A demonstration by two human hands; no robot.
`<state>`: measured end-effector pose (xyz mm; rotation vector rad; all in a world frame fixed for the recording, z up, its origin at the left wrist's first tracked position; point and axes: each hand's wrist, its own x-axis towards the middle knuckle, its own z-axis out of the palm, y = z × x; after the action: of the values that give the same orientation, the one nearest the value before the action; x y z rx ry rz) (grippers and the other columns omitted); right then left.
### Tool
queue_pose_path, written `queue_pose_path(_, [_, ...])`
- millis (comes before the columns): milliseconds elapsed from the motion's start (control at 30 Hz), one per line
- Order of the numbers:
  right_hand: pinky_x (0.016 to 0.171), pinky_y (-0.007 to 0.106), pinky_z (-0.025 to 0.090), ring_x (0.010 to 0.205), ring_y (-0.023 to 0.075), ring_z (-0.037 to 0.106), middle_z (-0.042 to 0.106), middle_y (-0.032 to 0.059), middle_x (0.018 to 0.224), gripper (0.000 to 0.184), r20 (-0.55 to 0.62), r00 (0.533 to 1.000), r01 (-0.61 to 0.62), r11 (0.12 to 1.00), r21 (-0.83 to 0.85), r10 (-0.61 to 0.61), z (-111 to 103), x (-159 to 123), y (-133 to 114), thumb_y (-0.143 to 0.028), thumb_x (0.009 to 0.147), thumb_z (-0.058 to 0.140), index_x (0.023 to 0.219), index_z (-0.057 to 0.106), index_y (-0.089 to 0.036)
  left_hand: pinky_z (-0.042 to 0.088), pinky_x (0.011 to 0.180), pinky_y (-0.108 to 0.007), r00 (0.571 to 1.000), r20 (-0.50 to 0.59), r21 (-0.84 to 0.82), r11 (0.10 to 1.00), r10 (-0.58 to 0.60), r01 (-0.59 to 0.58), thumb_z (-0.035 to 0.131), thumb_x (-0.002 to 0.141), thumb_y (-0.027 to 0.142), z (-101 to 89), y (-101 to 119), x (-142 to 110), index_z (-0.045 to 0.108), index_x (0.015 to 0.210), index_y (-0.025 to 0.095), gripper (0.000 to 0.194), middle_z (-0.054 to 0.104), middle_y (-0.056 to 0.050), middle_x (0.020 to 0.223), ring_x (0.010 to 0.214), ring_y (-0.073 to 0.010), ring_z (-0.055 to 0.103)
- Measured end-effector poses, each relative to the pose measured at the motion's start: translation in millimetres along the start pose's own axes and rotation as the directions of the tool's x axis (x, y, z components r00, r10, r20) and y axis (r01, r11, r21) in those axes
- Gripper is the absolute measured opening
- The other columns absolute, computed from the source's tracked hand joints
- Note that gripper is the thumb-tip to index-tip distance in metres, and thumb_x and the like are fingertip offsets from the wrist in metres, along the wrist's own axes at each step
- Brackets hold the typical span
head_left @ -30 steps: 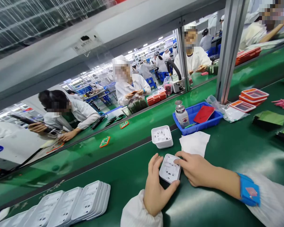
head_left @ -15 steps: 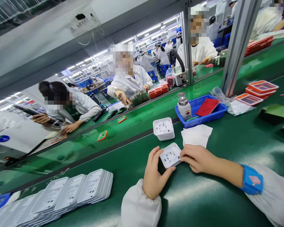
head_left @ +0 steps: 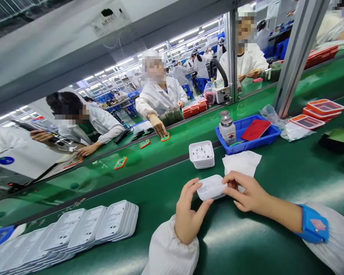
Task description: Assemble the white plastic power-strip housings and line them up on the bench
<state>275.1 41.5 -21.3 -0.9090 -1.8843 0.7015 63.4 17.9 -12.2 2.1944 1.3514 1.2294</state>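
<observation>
A white plastic housing (head_left: pixel 211 187) is held at both ends between my hands, tilted above the green work surface (head_left: pixel 160 214). My left hand (head_left: pixel 189 210) grips its left end with the thumb at the near edge and the fingers at the far edge. At the right end, my right hand (head_left: pixel 245 191) pinches the housing between thumb and fingers. Just beyond stands a short stack of similar white housings (head_left: pixel 202 154). A white cloth or paper sheet (head_left: pixel 242 162) lies behind my right hand, which partly covers it.
Several overlapping rows of white housings (head_left: pixel 88 225) lie at the lower left. A blue tray (head_left: pixel 248 145) holds a dispenser bottle (head_left: pixel 227 130) and a red packet (head_left: pixel 255 130). Orange-rimmed boards (head_left: pixel 145 143) lie on the green conveyor (head_left: pixel 103 164); co-workers sit beyond it. A metal post (head_left: pixel 301 57) rises at right.
The housing has been tilted up, so its face shows at a shallower angle. Across the conveyor, a co-worker's hand has moved down with an orange-rimmed board onto the belt. The view has shifted slightly.
</observation>
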Motion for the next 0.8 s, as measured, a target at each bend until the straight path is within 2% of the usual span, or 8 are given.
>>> queue_pose_path(167, [0.051, 0.024, 0.041, 0.055, 0.0129, 0.049, 0.053, -0.0004, 0.068, 0.023, 0.078, 0.993, -0.099, 0.99, 0.096, 0.092, -2, -1, 4, -0.033, 0.085, 0.053, 0.101, 0.051, -0.017, 0.05, 0.089, -0.038, 0.999, -0.007, -0.084, 0.996, -0.034, 0.033, 0.062, 0.082, 0.029, 0.7, 5, -1, 0.055, 0.112, 0.02, 0.033, 0.058, -0.012, 0.12, 0.111, -0.0245, 0.056])
queue_pose_path(367, [0.05, 0.024, 0.041, 0.055, 0.0129, 0.048, 0.052, -0.0006, 0.069, 0.034, 0.127, 0.991, -0.071, 0.985, 0.158, 0.052, -6, -3, 6, -0.039, 0.082, 0.059, 0.106, 0.05, -0.018, 0.05, 0.088, -0.036, 0.993, 0.003, -0.223, 0.968, -0.116, 0.113, 0.057, 0.085, 0.032, 1.7, 9, -2, 0.055, 0.114, 0.02, 0.031, 0.059, -0.011, 0.117, 0.109, -0.0239, 0.057])
queue_pose_path(533, [0.049, 0.023, 0.04, 0.053, 0.012, 0.047, 0.054, -0.0005, 0.069, 0.029, 0.13, 0.989, -0.08, 0.995, 0.053, 0.072, -4, -4, 8, -0.03, 0.081, 0.058, 0.105, 0.05, -0.018, 0.049, 0.087, -0.035, 0.99, 0.004, -0.276, 0.952, -0.14, 0.135, 0.056, 0.086, 0.034, 1.8, 11, -4, 0.055, 0.114, 0.02, 0.031, 0.061, -0.01, 0.115, 0.105, -0.0235, 0.059])
queue_pose_path(633, [0.05, 0.022, 0.04, 0.053, 0.012, 0.048, 0.057, 0.0014, 0.073, 0.022, 0.122, 0.992, -0.038, 0.999, -0.02, 0.041, -3, -3, 9, -0.022, 0.08, 0.051, 0.101, 0.052, -0.018, 0.048, 0.088, -0.035, 0.991, 0.028, -0.29, 0.948, -0.129, 0.131, 0.055, 0.086, 0.035, 2.5, 14, -6, 0.054, 0.114, 0.02, 0.032, 0.061, -0.01, 0.114, 0.105, -0.0231, 0.058])
queue_pose_path(800, [0.049, 0.021, 0.039, 0.052, 0.0111, 0.048, 0.057, 0.0015, 0.074, 0.024, 0.119, 0.993, 0.017, 0.997, -0.072, -0.008, -5, -2, 8, -0.014, 0.075, 0.045, 0.096, 0.055, -0.018, 0.048, 0.087, -0.033, 0.995, 0.031, -0.26, 0.96, -0.099, 0.104, 0.055, 0.087, 0.032, 2.9, 17, -7, 0.053, 0.115, 0.021, 0.03, 0.06, -0.008, 0.114, 0.104, -0.0214, 0.058])
